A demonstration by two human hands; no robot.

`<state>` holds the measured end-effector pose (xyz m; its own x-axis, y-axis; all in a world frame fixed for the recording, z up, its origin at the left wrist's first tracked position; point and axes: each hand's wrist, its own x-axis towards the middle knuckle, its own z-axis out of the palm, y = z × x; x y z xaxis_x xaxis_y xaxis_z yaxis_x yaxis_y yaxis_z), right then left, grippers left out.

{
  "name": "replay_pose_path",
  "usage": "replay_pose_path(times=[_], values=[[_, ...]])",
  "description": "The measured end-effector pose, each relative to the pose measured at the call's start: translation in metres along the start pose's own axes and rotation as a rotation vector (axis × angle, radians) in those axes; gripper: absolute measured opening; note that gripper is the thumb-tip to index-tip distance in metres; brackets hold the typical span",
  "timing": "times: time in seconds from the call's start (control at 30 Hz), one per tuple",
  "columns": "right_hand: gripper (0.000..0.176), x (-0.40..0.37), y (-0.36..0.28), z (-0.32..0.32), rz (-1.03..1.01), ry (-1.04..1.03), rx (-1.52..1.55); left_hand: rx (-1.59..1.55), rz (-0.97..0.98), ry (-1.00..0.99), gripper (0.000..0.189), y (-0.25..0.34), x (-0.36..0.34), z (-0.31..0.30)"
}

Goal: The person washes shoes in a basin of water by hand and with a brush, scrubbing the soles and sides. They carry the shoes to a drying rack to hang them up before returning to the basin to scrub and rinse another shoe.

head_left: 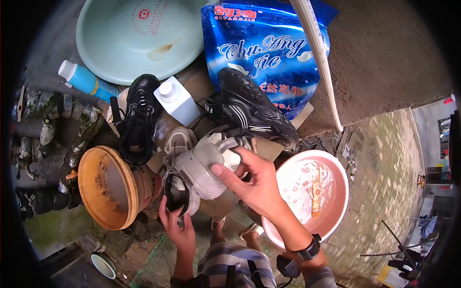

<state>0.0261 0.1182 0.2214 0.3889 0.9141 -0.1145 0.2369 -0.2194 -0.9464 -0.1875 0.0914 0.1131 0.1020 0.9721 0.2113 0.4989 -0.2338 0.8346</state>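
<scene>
My right hand grips a light grey shoe by its heel, thumb on the near side and fingers at the opening. Just left of it, my left hand has its fingers at the heel of a second grey shoe, whose dark inside shows. The toe of this second shoe points away from me. A black shoe stands to the left, and another black shoe with white stripes lies on its side behind my right hand.
A pink basin with foamy water and a brush is at right. A brown bucket is at left. Behind are a green basin, blue bottle, white bottle, blue powder bag and pale pole.
</scene>
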Motion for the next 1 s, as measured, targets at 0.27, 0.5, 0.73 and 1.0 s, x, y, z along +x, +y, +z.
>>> replay_pose_path(times=[0.27,0.5,0.73,1.0], values=[[0.028,-0.039,0.019,-0.013,0.073,-0.218,0.346,0.14,0.143,-0.026,0.023,-0.034,-0.008,0.009],[0.031,-0.063,0.037,-0.024,0.046,-0.399,0.741,0.246,0.031,-0.029,0.036,-0.055,-0.013,0.011],[0.031,-0.108,0.036,-0.08,-0.028,-0.443,0.594,0.231,-0.029,-0.16,0.041,-0.058,-0.001,-0.004],[0.026,-0.181,0.097,-0.155,-0.267,-0.206,0.049,0.309,0.27,-0.237,0.038,0.032,-0.031,0.002]])
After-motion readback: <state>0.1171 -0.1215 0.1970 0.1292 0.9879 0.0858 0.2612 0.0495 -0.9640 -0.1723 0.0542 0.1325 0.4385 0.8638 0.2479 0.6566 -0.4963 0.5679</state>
